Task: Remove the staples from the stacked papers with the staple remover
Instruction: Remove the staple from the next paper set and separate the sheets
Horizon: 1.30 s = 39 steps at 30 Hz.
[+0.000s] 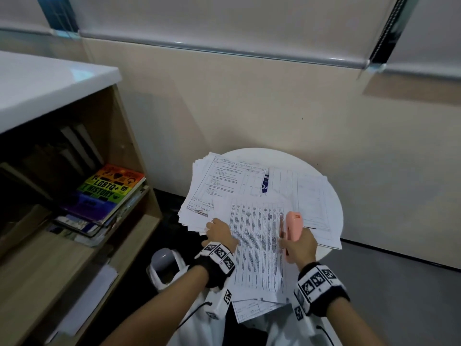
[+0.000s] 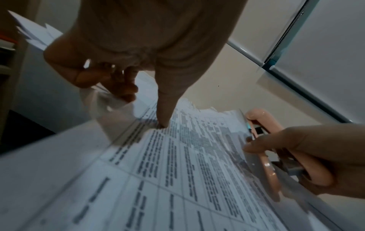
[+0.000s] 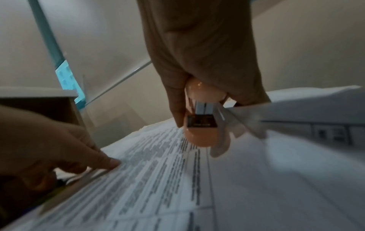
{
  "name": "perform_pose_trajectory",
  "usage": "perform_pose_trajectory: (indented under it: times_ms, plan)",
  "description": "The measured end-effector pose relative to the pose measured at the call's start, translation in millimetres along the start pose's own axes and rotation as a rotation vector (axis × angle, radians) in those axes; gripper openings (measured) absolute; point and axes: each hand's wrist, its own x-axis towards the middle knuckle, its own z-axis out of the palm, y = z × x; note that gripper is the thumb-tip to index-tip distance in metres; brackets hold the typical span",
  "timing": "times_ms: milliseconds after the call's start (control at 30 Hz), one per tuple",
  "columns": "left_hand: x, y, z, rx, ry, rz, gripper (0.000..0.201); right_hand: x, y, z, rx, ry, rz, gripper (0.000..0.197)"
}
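Note:
A round white table [image 1: 279,157] holds loose piles of papers. On top lies a printed set of sheets [image 1: 257,245] [image 2: 177,171] [image 3: 158,179]. My left hand [image 1: 218,232] [image 2: 138,70] holds its left edge, with the index fingertip [image 2: 164,123] pressing down on the print and the other fingers curled at the edge. My right hand [image 1: 299,245] [image 3: 197,46] grips a pink staple remover [image 1: 294,224] [image 2: 269,170] [image 3: 201,136]. The tool's metal jaw meets the sheet's right edge. No staple can be made out in the blur.
More sheets [image 1: 224,181] fan across the far and right parts of the table, overhanging its rim. A wooden bookshelf with a rainbow-covered book [image 1: 109,193] stands at the left. A white bin [image 1: 164,268] sits on the floor by my left forearm. A wall runs close behind the table.

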Motion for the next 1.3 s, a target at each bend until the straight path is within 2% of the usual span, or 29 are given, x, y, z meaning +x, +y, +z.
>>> perform_pose_trajectory:
  times_ms: [100, 200, 300, 400, 433, 467, 567, 667, 733, 800, 867, 967, 1033, 1133, 1233, 1300]
  plan:
    - [4.5, -3.3, -0.4, 0.015, 0.022, 0.026, 0.058, 3.8, -0.3, -3.1, 0.083, -0.114, 0.034, 0.039]
    - [2.4, -5.5, 2.8, -0.041, 0.05, 0.084, 0.038, 5.6, 1.5, -5.2, 0.179, -0.214, 0.096, 0.024]
    - [-3.9, -4.8, 3.7, -0.276, 0.078, 0.115, 0.039, 5.1, 4.1, -9.7, 0.3, -0.211, 0.15, 0.024]
    - [-5.0, -13.7, 4.7, -0.605, 0.104, 0.099, 0.052, 7.2, 9.6, -15.6, 0.455, -0.178, 0.22, 0.03]
    - [-3.3, -19.7, 6.0, -0.644, 0.127, 0.07, 0.046, 7.2, 11.9, -17.1, 0.48, -0.177, 0.229, 0.031]
    - [-4.7, -22.5, 5.3, -0.656, 0.139, 0.047, 0.036, 6.8, 14.5, -18.0, 0.473, -0.178, 0.223, 0.032]
    - [-12.7, -27.3, 4.8, -0.618, 0.15, 0.035, 0.025, 3.1, 20.3, -16.8, 0.435, -0.165, 0.181, 0.037]
    - [-16.6, -26.8, 4.0, -0.503, 0.073, -0.044, 0.043, 1.8, 20.9, -17.3, 0.454, -0.162, 0.182, 0.038]
    - [-15.6, -26.7, 3.1, -0.515, 0.062, -0.037, 0.045, 1.5, 19.2, -20.4, 0.417, -0.233, 0.171, 0.037]
    - [-15.4, -25.5, 3.7, -0.477, 0.102, 0.032, 0.038, 0.0, 16.3, -24.2, 0.376, -0.317, 0.146, 0.034]
    - [-15.4, -24.3, 2.8, -0.52, 0.147, 0.113, 0.03, -4.3, 11.4, -27.9, 0.354, -0.341, 0.101, 0.032]
    - [-20.0, -18.2, -11.6, -0.76, 0.203, 0.365, 0.015, -11.9, -0.2, -36.6, 0.39, -0.288, -0.002, 0.028]
    - [-23.9, -10.2, -33.5, -0.846, 0.225, 0.544, 0.017, -16.8, -14.2, -48.6, 0.411, -0.246, -0.093, 0.027]
    - [-28.0, 4.6, -75.1, -1.015, 0.084, 0.72, 0.042, -21.2, -42.8, -73.7, 0.411, -0.197, -0.255, 0.032]
    - [-27.2, 17.5, -104.6, -1.058, -0.093, 0.731, 0.056, -18.8, -64.9, -92.0, 0.361, -0.162, -0.421, 0.047]
    - [-28.8, 24.5, -114.2, -1.04, -0.138, 0.729, 0.056, -16.2, -72.5, -98.4, 0.329, -0.167, -0.494, 0.051]
